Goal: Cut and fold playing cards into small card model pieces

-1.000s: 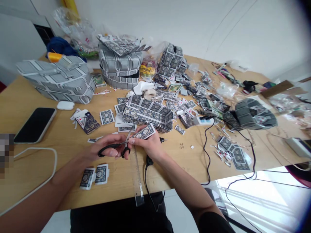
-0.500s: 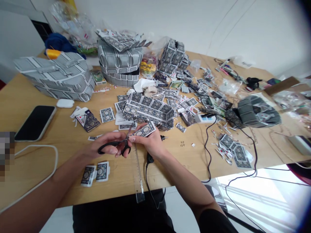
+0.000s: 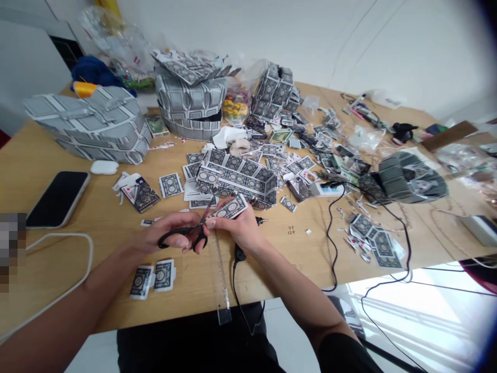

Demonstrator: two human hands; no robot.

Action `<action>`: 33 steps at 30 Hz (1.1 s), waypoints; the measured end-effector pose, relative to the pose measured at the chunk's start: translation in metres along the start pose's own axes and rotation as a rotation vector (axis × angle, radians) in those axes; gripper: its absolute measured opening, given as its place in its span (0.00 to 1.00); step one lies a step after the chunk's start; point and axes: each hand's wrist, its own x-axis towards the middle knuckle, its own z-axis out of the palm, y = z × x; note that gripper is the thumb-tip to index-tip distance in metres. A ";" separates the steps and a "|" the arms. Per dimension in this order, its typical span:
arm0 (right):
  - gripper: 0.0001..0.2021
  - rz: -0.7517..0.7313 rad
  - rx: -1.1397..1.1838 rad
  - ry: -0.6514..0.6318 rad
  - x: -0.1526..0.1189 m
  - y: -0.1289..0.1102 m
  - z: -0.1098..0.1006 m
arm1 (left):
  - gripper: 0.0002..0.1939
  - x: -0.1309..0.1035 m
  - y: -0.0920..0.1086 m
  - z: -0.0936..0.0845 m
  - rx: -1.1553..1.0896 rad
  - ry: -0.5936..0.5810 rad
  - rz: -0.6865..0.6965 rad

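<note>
My left hand is closed around the black handles of a pair of scissors, whose blades point up and away from me. In my right hand is a playing card with a dark patterned back, pinched between thumb and fingers. The blades are by the card's left end; whether they touch it I cannot make out. Two cut cards with small white tabs lie below my left hand. A clear ruler lies beneath my hands. Just beyond them is a long open box made of cards.
A black-corded tool lies beside my right wrist. Grey card-built shapes stand at the back. Loose cards and scraps cover the middle. A phone and white cable are left; a power strip is right.
</note>
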 end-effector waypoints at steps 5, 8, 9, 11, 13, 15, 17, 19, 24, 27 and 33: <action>0.22 -0.008 0.009 -0.013 0.000 0.001 -0.001 | 0.28 0.000 0.000 -0.002 0.007 -0.012 -0.020; 0.22 -0.011 -0.018 -0.030 0.000 -0.001 -0.002 | 0.28 -0.001 0.004 -0.002 0.016 -0.036 -0.029; 0.22 -0.015 -0.020 -0.039 0.000 -0.002 -0.002 | 0.28 -0.002 0.005 -0.003 0.016 -0.044 -0.031; 0.21 -0.019 -0.001 -0.056 0.000 -0.004 -0.003 | 0.28 -0.003 0.008 -0.003 0.011 -0.057 -0.033; 0.20 -0.012 0.034 -0.059 0.000 -0.006 -0.003 | 0.28 -0.004 0.009 -0.003 -0.003 -0.057 -0.023; 0.20 0.004 0.066 -0.044 0.001 -0.007 -0.002 | 0.29 -0.006 0.009 -0.004 -0.020 -0.040 -0.022; 0.20 0.017 0.084 -0.034 0.001 -0.007 -0.002 | 0.29 -0.007 0.008 -0.006 -0.027 -0.021 -0.029; 0.18 0.016 0.091 -0.041 0.002 -0.007 -0.001 | 0.28 -0.008 0.008 -0.007 -0.014 -0.017 -0.038; 0.14 -0.032 0.103 -0.042 0.004 -0.005 -0.001 | 0.28 -0.007 0.011 -0.005 0.002 -0.017 -0.052; 0.14 -0.037 0.096 -0.027 0.005 -0.004 -0.002 | 0.28 -0.007 0.013 -0.002 0.007 0.033 -0.042; 0.13 -0.028 0.095 -0.015 0.005 -0.005 -0.004 | 0.24 -0.007 0.010 -0.007 0.048 0.018 -0.038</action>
